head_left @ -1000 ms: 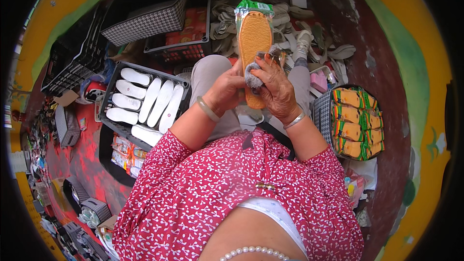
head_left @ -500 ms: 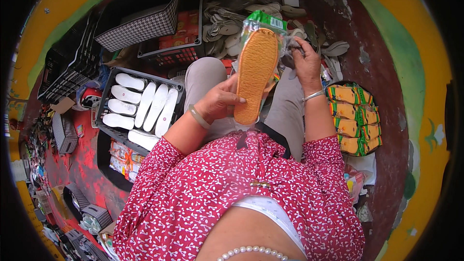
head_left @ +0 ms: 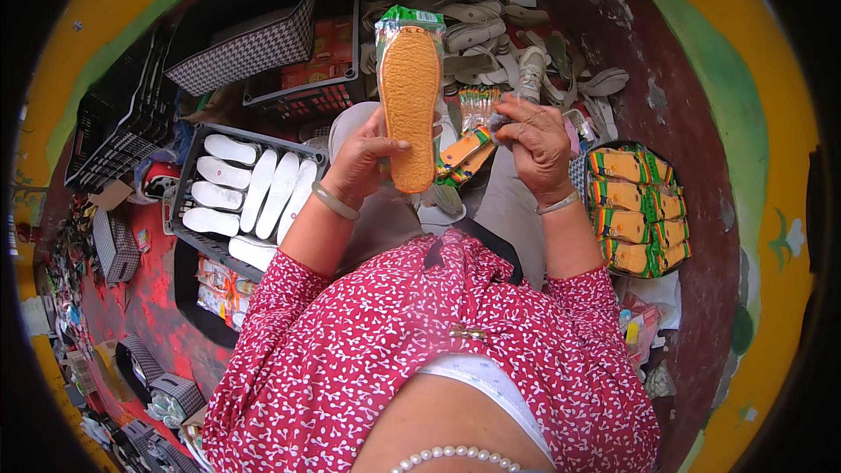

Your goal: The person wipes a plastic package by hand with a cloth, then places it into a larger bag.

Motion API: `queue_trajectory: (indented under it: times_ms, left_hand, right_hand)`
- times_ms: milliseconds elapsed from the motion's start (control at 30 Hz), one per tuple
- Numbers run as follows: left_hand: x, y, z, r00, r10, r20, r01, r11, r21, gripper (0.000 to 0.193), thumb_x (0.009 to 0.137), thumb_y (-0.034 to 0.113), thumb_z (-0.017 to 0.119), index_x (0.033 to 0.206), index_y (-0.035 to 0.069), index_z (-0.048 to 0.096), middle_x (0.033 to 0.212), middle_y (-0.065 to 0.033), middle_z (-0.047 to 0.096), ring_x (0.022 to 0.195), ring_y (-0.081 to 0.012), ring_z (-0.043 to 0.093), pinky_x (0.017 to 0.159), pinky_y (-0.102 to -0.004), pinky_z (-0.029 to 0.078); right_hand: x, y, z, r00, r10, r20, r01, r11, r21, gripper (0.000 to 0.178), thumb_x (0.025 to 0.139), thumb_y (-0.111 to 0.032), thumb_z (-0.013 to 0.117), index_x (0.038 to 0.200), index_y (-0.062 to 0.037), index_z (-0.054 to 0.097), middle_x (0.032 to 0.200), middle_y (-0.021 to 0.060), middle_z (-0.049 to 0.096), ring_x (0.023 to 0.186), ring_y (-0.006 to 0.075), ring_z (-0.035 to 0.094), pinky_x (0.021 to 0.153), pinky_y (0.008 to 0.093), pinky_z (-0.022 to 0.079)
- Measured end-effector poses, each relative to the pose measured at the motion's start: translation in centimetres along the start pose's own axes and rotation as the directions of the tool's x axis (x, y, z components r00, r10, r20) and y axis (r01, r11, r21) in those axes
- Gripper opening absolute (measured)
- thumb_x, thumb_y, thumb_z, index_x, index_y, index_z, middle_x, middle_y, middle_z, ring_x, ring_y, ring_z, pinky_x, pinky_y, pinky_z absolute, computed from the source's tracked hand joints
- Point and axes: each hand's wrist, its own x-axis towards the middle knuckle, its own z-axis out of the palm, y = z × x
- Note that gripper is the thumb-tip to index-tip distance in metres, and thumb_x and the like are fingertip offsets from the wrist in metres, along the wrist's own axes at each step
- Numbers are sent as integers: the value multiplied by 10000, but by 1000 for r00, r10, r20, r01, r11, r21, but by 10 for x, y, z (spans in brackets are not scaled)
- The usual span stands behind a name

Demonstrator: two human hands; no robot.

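My left hand grips a packaged insole by its left edge, thumb across the lower part. The insole is tan and fleecy, held upright in clear wrapping with a green top. To its right, my right hand is closed, thumb and fingers pinching a small crumpled grey piece, perhaps cloth; most of it is hidden. Between the hands, lower down, lie more packaged insoles with green and orange wrapping, beside a bundle of thin packets.
A dark crate of white insoles stands at my left. On my right is a round basket filled with packaged tan insoles. Loose shoes pile up ahead. A houndstooth basket and a black crate stand at the far left.
My left hand has moved left with the insole, away from my right hand. The right hand has come lower and slightly left, still pinching the grey piece. Packages between my knees now show.
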Motion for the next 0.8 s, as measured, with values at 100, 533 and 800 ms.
queue_trajectory:
  times_ms: [100,533,800]
  left_hand:
    - [2,1,1,999,46,-16,-44,992,122,676,709,-15,518,1351,12,305,1283,-163,467,1193,-254,463,1001,-354,363]
    - [18,-23,26,861,396,319,-44,-567,823,595,791,99,476,1368,182,355,1376,-180,367,1280,-302,347,955,-503,276]
    - [6,1,30,895,356,268,-208,-200,958,733,736,336,700,1346,96,374,1376,-190,360,1310,-351,288,1068,-471,198]
  right_hand:
    - [-9,8,6,936,277,215,-348,817,460,108,730,-97,606,802,-27,648,886,115,653,888,204,607,790,269,422]
    - [4,-28,44,699,577,423,-580,111,807,479,894,-355,557,1174,31,513,1053,60,576,946,96,516,851,232,392]
    - [-30,32,38,553,696,458,-572,-82,816,244,904,-186,530,985,32,601,932,61,635,818,120,602,753,237,462]
